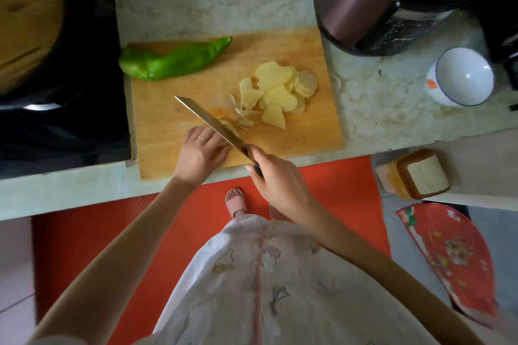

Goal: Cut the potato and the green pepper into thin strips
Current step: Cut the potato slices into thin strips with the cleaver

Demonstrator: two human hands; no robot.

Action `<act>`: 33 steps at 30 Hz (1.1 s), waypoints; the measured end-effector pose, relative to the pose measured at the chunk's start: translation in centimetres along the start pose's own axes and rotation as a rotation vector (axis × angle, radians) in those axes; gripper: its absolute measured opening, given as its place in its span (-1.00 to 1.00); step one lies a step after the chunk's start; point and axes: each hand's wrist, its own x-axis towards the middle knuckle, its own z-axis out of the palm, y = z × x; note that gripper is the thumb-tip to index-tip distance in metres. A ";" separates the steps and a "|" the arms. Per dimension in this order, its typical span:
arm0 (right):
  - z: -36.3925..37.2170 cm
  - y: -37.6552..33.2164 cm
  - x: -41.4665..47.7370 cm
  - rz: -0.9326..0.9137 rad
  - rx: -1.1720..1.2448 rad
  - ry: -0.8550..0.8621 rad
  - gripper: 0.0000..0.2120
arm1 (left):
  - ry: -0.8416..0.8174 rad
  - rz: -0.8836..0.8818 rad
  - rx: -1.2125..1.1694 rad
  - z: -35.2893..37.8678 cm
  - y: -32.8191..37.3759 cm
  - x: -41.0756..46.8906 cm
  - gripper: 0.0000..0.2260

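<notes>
Knife (207,120), right grip (277,179) closed round handle. Left grip (201,154), fingers bent, pins potato slices (229,126). Advice: knuckles guide blade, fingertips tucked; cuts narrow, even.

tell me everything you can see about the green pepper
The green pepper is long, glossy and bright green, with creased skin. It looks whole and uncut. It lies on its side at the far left corner of the wooden cutting board, with its narrow tip pointing right and its broad end jutting just past the board's left edge. Only the board is seen touching it.
</notes>
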 end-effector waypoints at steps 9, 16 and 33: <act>0.5 -1.7 0.2 0.111 -0.045 0.058 -0.65 | 0.070 -0.008 -0.021 0.5 -0.2 -0.4 -0.85; 0.7 -2.3 0.2 0.163 -0.033 0.024 -0.67 | 0.078 -0.013 -0.019 0.6 -0.2 -0.5 -0.84; 0.8 -4.7 0.4 0.249 -0.060 0.001 -0.67 | 0.051 0.001 -0.001 0.9 -0.4 -0.5 -0.82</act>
